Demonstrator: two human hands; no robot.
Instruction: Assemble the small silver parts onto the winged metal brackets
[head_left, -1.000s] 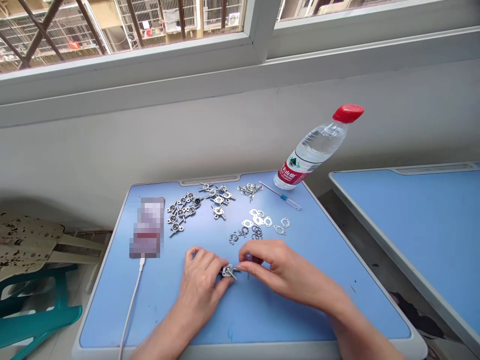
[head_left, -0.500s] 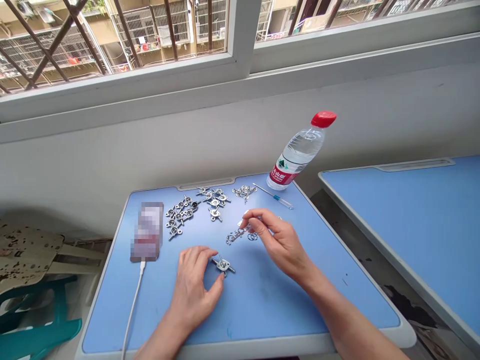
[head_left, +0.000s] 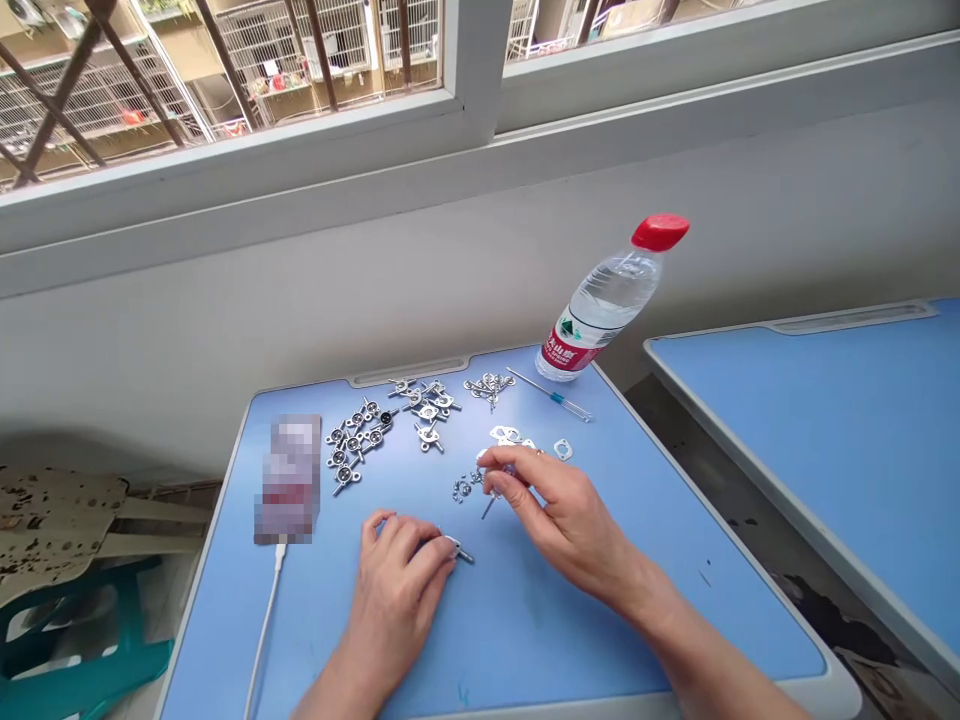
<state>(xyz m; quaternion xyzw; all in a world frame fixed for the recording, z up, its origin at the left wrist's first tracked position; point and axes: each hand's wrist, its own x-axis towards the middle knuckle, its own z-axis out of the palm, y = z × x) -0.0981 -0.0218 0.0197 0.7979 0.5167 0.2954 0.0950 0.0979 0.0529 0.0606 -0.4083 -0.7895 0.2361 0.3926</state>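
My left hand [head_left: 401,590] rests on the blue table with its thumb and fingers closed on a small metal fitting [head_left: 459,550]. A flange and a short pin of the fitting stick out past my fingertips; the rest is hidden. My right hand [head_left: 559,505] is raised above the table, fingers pinched on a thin tool [head_left: 489,507] whose slim shaft points down and left. Most of this tool is covered by the fingers. Tiny loose screws and rings [head_left: 463,488] lie just left of the right fingertips. Flat metal plates [head_left: 506,434] lie behind that hand.
Several metal fittings [head_left: 427,412] and round-cupped ones [head_left: 356,438] are spread at the back left. Small metal pieces [head_left: 489,387], a thin screwdriver [head_left: 556,398] and a water bottle [head_left: 600,310] stand or lie farther right. A phone [head_left: 289,480] on a white cable [head_left: 265,620] lies left.
My left thumb and fingers have closed over the fitting, which was lying between them. My right hand has tilted the thin tool more steeply downward. The view has shifted slightly.
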